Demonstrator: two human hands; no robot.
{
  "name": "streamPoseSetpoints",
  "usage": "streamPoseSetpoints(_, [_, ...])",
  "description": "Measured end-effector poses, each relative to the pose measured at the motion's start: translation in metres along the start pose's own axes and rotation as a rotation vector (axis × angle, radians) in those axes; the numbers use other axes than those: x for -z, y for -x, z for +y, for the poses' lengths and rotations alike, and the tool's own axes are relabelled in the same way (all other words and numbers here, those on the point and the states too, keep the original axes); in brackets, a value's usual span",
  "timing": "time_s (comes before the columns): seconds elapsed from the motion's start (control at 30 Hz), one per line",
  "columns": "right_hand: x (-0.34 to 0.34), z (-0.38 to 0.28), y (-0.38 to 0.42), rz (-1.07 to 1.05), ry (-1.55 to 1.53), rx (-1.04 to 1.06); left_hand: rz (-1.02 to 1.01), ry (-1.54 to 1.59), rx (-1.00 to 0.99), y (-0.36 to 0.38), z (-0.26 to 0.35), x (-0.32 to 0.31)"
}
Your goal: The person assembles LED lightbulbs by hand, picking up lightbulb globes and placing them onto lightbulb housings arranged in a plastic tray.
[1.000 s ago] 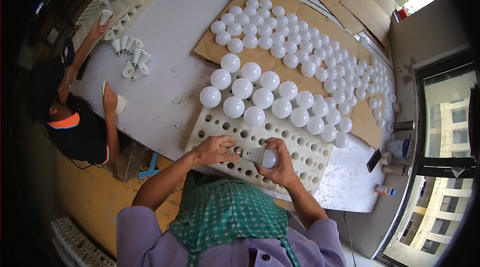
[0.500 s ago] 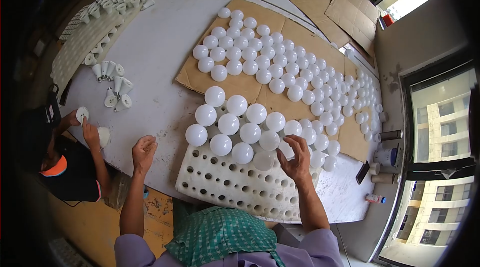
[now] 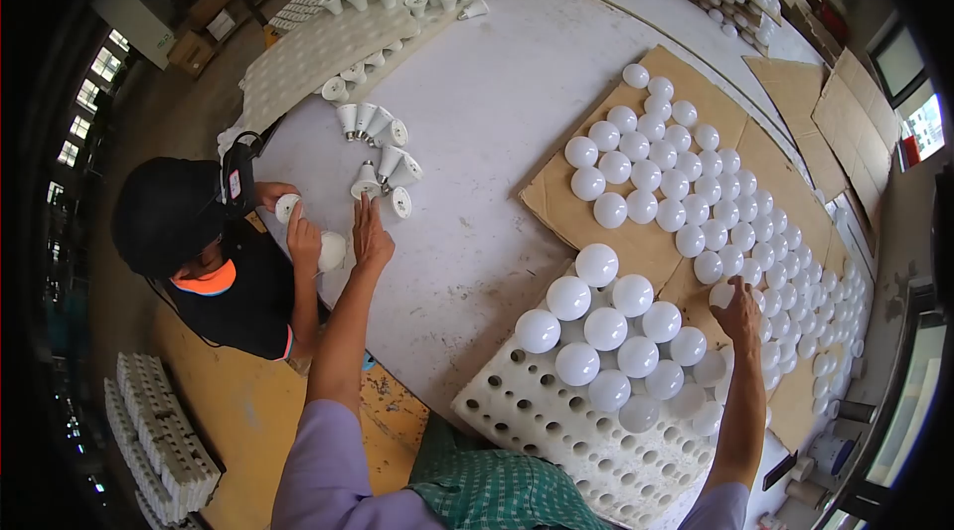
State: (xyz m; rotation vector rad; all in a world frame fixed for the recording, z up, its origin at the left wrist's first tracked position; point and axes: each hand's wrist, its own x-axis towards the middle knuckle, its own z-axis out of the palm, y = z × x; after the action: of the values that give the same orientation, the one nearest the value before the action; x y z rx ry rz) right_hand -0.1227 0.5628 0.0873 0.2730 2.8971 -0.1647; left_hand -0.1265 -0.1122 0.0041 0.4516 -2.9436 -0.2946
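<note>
Left hand (image 3: 372,240) is keeping its fingers nearly straight, tips overlapping the rim of a bulb base (image 3: 366,178) that's lying on the table (image 3: 467,133); can't tell if it's gripped. Right hand (image 3: 737,319) is curling half-open over a white globe (image 3: 720,295) at the cardboard (image 3: 555,198); hold unclear. More globes are sitting on the foam block (image 3: 497,403).

Loose cardboard sheets (image 3: 853,123) lie by the worktop's (image 3: 477,133) right edge, a dark flat slab (image 3: 780,471) nearer along it — and at the left edge, a person (image 3: 248,297) in a black cap (image 3: 164,217).
</note>
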Motion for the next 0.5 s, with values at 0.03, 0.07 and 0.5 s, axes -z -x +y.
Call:
streamPoseSetpoints(0.03, [0.008,-0.015,0.009,-0.018,-0.006,0.046,-0.013,0.013,-0.017,-0.006,-0.006,-0.011])
streamPoseSetpoints(0.07, [0.006,-0.018,0.014,-0.021,0.042,0.102,-0.014,-0.013,-0.054,-0.013,-0.015,-0.022])
streamPoseSetpoints(0.5, [0.034,-0.017,0.156,0.098,-1.614,0.105,-0.299,0.134,-0.076,0.036,0.028,-0.031])
